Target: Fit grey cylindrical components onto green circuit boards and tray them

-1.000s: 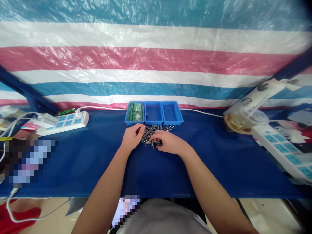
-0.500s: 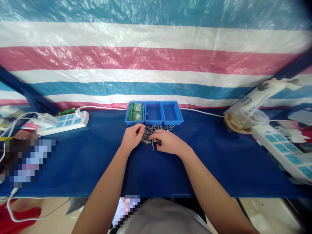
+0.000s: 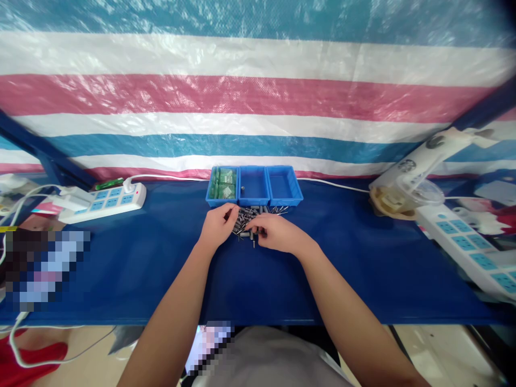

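A pile of small dark-grey metal pieces [image 3: 243, 219], some stubby cylinders and some thin pins, lies on the blue table [image 3: 258, 290] between my hands. At its left edge is my left hand [image 3: 219, 224], its thumb and fingers pressed together at the pieces; what they pinch is too small to make out. My right hand [image 3: 280, 233] reaches over the pile's right side with fingers curled in among the pieces, and its grip is partly hidden. Just behind the pile stand a blue bin with green packets [image 3: 223, 185], a middle blue bin [image 3: 253, 201] holding one tiny piece, and a right blue bin [image 3: 285, 201].
A white power strip [image 3: 105, 203] lies on the left, near a blurred-out device [image 3: 50, 269]. On the right are a plastic cup [image 3: 417, 193] and another power strip [image 3: 470, 242]. A white cable [image 3: 334, 184] runs along the back, before the striped sheet [image 3: 258, 97].
My right hand's fingers have shifted slightly, and a dark cylinder beside them shows less now. The left hand stays almost still. The view has moved very slightly.
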`<action>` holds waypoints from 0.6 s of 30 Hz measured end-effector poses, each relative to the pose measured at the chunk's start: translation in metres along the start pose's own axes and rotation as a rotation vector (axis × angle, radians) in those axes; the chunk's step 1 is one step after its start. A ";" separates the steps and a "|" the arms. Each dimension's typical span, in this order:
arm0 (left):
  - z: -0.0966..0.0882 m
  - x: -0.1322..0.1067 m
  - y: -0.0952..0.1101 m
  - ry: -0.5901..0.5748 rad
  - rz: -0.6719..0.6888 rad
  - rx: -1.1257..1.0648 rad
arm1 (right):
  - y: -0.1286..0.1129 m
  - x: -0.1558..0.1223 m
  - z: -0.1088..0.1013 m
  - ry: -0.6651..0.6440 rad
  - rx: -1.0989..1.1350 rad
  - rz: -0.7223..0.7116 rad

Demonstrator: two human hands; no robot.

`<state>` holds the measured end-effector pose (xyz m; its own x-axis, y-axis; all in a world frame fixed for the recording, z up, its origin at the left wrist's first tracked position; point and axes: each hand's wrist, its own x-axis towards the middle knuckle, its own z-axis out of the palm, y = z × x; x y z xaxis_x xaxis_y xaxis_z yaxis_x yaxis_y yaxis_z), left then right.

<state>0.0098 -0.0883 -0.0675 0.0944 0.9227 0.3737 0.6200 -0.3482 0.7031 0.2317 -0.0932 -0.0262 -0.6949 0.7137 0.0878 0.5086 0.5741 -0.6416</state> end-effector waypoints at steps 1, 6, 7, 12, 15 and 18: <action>0.000 0.000 0.000 -0.001 -0.001 0.003 | 0.000 0.000 0.000 0.003 0.009 0.001; 0.000 -0.001 0.000 -0.004 -0.007 0.004 | -0.002 0.000 -0.003 0.002 0.115 0.040; 0.000 -0.001 0.000 -0.003 -0.006 0.002 | -0.002 0.000 -0.004 -0.002 0.149 0.056; 0.000 -0.001 0.000 -0.001 0.011 -0.009 | -0.004 -0.002 -0.006 0.048 0.307 0.099; -0.001 -0.001 0.001 -0.002 0.008 -0.039 | -0.004 -0.002 -0.005 0.129 0.415 0.080; -0.001 -0.002 0.004 -0.063 0.029 -0.100 | -0.001 0.001 -0.001 0.238 0.549 0.068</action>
<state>0.0116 -0.0917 -0.0652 0.1621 0.9194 0.3585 0.5361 -0.3871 0.7502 0.2314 -0.0930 -0.0245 -0.5048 0.8483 0.1601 0.1671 0.2780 -0.9459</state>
